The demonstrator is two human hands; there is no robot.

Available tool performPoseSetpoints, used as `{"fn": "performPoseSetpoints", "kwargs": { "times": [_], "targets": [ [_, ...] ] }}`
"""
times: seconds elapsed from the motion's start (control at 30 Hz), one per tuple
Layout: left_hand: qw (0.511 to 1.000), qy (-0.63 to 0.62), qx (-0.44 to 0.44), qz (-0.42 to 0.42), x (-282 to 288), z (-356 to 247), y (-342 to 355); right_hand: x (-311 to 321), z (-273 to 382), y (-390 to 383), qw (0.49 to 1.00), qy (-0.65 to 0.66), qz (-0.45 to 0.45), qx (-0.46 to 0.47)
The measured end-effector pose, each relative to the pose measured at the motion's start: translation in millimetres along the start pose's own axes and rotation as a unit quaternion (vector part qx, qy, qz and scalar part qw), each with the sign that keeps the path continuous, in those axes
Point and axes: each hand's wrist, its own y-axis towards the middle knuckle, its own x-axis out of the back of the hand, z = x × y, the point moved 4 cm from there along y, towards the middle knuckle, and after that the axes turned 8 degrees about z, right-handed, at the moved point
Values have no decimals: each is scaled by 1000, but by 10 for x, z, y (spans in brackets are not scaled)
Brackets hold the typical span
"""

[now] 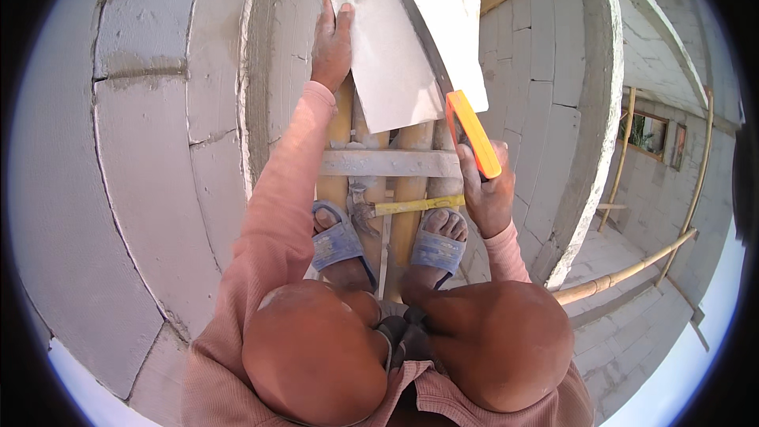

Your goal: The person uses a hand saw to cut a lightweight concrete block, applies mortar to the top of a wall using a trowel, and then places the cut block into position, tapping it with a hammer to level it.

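My right hand grips the orange handle of a handsaw. Its dark blade slants up and away across a pale block, whose far end runs past the top of the view. Whether the teeth are inside a cut I cannot tell. Against the block's left edge rests my left hand, fingers stretched out and thumb apart. A hammer with a yellow handle lies crosswise between my sandalled feet, its metal head to the left.
Under me are bamboo poles with a grey crosspiece. A block wall rises close on the left. To the right stands a wall edge, with bamboo rails and a window opening beyond.
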Motion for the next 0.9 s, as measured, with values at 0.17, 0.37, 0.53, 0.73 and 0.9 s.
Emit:
{"fn": "performPoseSetpoints", "kwargs": {
  "times": [0.17,0.37,0.53,0.73,0.9],
  "targets": [
    [999,-40,4,24,-52,-168,65,260,-113,-336,994,-85,18,70],
    [999,-21,-37,26,16,-201,-2,-152,254,886,999,29,16,39],
    [997,-28,-69,26,14,-164,121,249,-339,-762,998,-63,21,8],
    [997,-63,-29,30,-51,-209,9,22,86,434,1000,27,15,1],
    [1000,11,-8,14,52,-61,59,7,-167,-57,999,-18,-8,27]
  ]
}}
